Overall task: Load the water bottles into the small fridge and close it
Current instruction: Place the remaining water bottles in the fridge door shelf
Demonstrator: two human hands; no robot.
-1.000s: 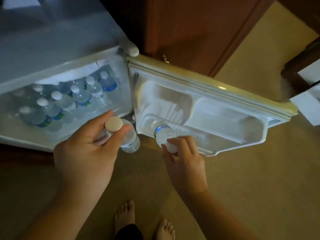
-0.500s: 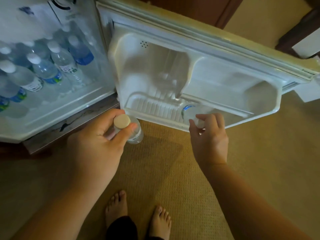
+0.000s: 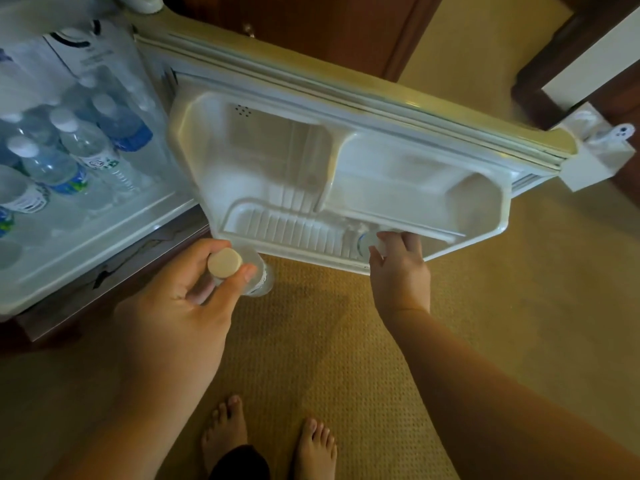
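1. Water bottles point(image 3: 74, 150) stand upright in rows inside the small fridge point(image 3: 114, 237) at 9 to 10 o'clock, white caps up, blue-and-green labels showing.
2. The fridge door point(image 3: 346, 161) hangs wide open across 12 to 2 o'clock, its moulded white inner side facing up toward the camera.
3. The left hand point(image 3: 180, 306), at 8 o'clock, grips one capped bottle point(image 3: 256, 275) near its neck; the fingers and thumb are curled round it just below the pale cap point(image 3: 224, 262). This bottle sits just below the door's lower edge, over the carpet point(image 3: 329, 341).
4. The right hand point(image 3: 398, 271), near the centre, reaches into the door shelf point(image 3: 294, 233); its fingers are curled over the cap end of a second bottle point(image 3: 365, 242), which sits in the ribbed lower shelf, mostly hidden by the shelf lip.
5. Two bare feet point(image 3: 270, 438) stand on the carpet at 6 o'clock.
6. Dark wooden cabinetry point(image 3: 329, 26) rises behind the door at 12 o'clock.
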